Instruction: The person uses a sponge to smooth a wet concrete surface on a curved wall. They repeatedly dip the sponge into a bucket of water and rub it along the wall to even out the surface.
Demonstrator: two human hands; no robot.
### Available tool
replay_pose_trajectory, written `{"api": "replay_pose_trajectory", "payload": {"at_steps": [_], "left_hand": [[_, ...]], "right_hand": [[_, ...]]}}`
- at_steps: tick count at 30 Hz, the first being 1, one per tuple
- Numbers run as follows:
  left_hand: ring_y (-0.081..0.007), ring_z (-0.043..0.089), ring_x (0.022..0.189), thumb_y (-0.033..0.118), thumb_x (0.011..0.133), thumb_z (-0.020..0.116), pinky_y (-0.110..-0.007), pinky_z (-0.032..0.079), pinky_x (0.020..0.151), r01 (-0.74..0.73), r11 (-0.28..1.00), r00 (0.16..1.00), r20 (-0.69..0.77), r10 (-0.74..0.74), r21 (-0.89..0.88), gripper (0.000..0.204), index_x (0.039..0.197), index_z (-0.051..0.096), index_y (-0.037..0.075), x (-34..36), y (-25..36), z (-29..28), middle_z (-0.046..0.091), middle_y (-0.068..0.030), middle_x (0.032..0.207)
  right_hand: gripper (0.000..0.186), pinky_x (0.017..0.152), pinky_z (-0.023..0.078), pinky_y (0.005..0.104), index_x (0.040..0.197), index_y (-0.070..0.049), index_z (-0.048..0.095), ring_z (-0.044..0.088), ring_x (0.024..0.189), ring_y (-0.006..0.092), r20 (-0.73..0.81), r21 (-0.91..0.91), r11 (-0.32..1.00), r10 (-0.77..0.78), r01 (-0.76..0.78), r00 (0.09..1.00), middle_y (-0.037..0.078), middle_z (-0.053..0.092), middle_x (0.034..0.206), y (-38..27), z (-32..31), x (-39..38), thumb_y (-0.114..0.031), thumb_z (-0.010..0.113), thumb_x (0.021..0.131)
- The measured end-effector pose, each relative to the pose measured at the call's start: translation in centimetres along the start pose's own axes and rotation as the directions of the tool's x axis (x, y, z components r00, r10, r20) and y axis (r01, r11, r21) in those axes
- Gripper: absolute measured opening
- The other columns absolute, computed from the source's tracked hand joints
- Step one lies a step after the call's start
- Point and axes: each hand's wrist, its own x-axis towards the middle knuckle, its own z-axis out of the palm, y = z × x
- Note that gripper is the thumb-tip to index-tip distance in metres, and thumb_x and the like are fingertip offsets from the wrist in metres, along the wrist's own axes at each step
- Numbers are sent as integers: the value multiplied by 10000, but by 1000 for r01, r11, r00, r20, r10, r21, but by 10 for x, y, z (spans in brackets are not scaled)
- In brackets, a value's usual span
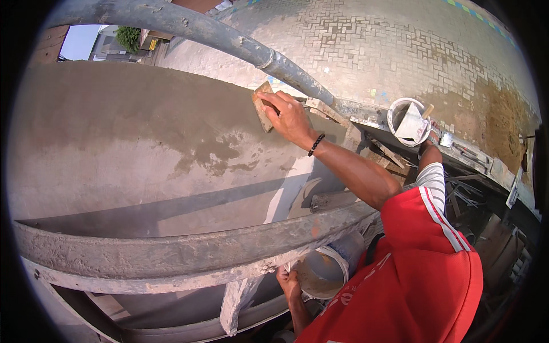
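Observation:
My right hand (289,117), with a dark bead bracelet at the wrist, grips a small brown rectangular plastering float (261,106). The float is against the grey plastered wall (126,108), near its upper edge. Damp, darker plaster covers the upper wall, with ragged patches running into a paler area below. Low in the view, my left hand (290,284) is closed on the rim of a bucket (323,273) with greyish contents. That bucket hangs close to my red shirt, beside a mortar-crusted beam.
A thick metal pipe (229,43) slants across above the wall. The crusted beam (189,248) runs in front of me. At right, a white bucket (394,117) with a trowel (413,123) stands on a ledge; another person's striped sleeve (433,180) and hand reach it. Paving lies beyond.

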Motion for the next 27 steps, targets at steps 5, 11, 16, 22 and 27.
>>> {"api": "replay_pose_trajectory", "payload": {"at_steps": [5,11,16,22,27], "left_hand": [[-117,609,810,-53,748,466,-251,472,743,-50,998,998,-40,48,-45,349,1032,667,-37,0,10,10,688,-47,933],[-121,619,823,-56,751,469,-256,482,762,-36,999,997,-72,34,-28,354,1044,666,-38,-4,9,9,694,-54,938],[-119,622,813,-61,753,476,-254,481,755,-41,998,998,-50,39,-45,348,1039,672,-34,1,10,6,696,-46,936],[-98,604,792,-68,755,480,-243,462,715,-29,999,998,-55,27,-37,359,1054,676,-28,2,10,8,688,-21,923],[-55,521,715,-54,763,483,-224,395,632,28,999,998,-55,-28,-16,318,1010,676,1,-6,7,6,635,32,843]], "right_hand": [[394,797,525,469,1246,-141,634,624,924,352,191,-40,998,62,-55,980,142,634,990,50,10,-111,-62,633,860],[366,780,516,436,1230,-117,635,626,896,347,-4,19,997,75,-75,997,137,637,971,23,-15,-29,-60,641,869],[313,772,520,419,1195,-101,644,630,908,349,-79,-8,1000,4,-5,997,138,644,964,4,13,-24,-75,648,883],[368,794,516,450,1239,-141,630,625,938,341,206,-91,985,163,-147,965,129,637,1011,55,0,-105,-88,643,875],[329,746,521,393,1212,-95,638,639,847,331,-49,-15,1000,-6,5,999,141,651,952,-6,-8,7,-97,661,884]]}}
